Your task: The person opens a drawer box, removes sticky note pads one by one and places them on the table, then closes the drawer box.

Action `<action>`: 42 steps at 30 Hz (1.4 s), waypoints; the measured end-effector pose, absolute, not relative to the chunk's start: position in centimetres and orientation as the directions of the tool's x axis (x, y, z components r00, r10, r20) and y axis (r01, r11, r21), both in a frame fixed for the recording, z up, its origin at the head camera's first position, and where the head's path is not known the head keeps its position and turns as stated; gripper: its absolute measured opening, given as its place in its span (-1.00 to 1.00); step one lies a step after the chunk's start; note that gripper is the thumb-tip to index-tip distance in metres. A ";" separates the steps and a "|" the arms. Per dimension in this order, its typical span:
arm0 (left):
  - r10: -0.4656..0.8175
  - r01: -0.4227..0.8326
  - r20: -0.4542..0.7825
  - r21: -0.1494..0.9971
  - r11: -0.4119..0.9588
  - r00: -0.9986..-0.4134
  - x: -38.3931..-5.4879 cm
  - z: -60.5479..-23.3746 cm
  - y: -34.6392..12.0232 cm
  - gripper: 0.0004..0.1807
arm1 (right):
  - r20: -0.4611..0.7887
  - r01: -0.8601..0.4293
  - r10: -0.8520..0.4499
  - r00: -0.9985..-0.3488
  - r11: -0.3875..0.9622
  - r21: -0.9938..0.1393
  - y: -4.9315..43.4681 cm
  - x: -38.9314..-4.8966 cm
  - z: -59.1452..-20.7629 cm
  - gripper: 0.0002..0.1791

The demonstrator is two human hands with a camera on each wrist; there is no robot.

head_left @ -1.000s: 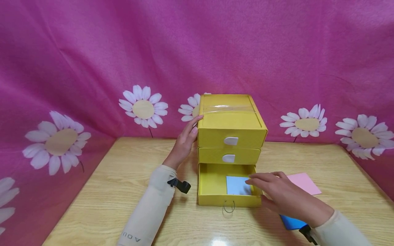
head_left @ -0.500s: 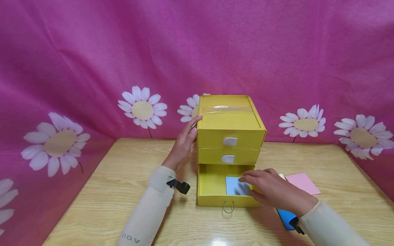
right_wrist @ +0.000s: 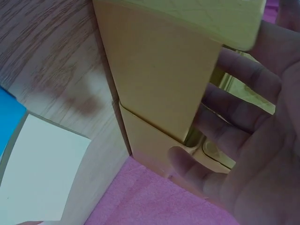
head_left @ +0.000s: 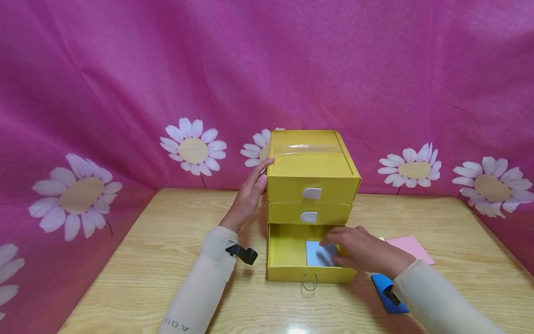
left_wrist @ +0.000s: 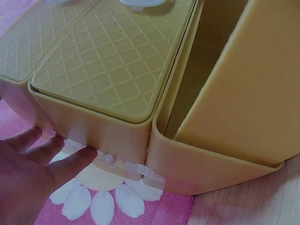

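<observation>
A yellow three-drawer unit (head_left: 313, 160) stands on the table, its bottom drawer (head_left: 285, 273) pulled out. A light blue paper square (head_left: 315, 253) lies inside that drawer, toward its right side. My left hand (head_left: 247, 197) rests on the unit's left side, its fingers (left_wrist: 72, 164) extended along the wall in the left wrist view. My right hand (head_left: 367, 250) reaches over the drawer's right wall, fingertips above the blue square. In the right wrist view, its fingers (right_wrist: 239, 103) are spread past the wall's top edge with nothing between them.
On the table to the right lie a pink paper square (head_left: 410, 246), a darker blue flat item (head_left: 381, 285) and a cream paper square (right_wrist: 42, 164). A wire loop handle (head_left: 309, 284) hangs from the drawer front. A magenta flowered cloth (head_left: 317, 69) hangs behind.
My right hand has moved left and farther into the open drawer, over the blue square. More of the darker blue item now shows. The left hand stays against the unit.
</observation>
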State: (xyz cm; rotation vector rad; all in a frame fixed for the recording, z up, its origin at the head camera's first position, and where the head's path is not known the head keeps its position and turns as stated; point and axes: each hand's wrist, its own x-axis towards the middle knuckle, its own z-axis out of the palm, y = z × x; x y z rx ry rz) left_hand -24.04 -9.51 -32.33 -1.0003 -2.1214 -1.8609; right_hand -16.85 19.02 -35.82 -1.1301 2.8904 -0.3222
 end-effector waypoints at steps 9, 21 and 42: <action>0.376 0.580 0.525 0.814 0.040 -0.763 -24.0 -32.2 -9.5 -0.50 | 0.039 -0.677 -0.685 -0.727 0.707 -0.203 18.6 -17.8 -36.4 -0.64; 0.355 0.609 0.558 0.792 0.039 -0.750 -24.0 -32.3 -9.5 -0.52 | -0.026 -0.618 -0.636 -0.771 0.758 -0.208 18.1 -18.5 -37.2 -0.59; 0.359 0.603 0.557 0.798 0.019 -0.749 -24.1 -32.4 -9.4 -0.52 | -0.138 -0.592 -0.594 -0.792 0.804 -0.061 17.5 -18.8 -37.4 -0.44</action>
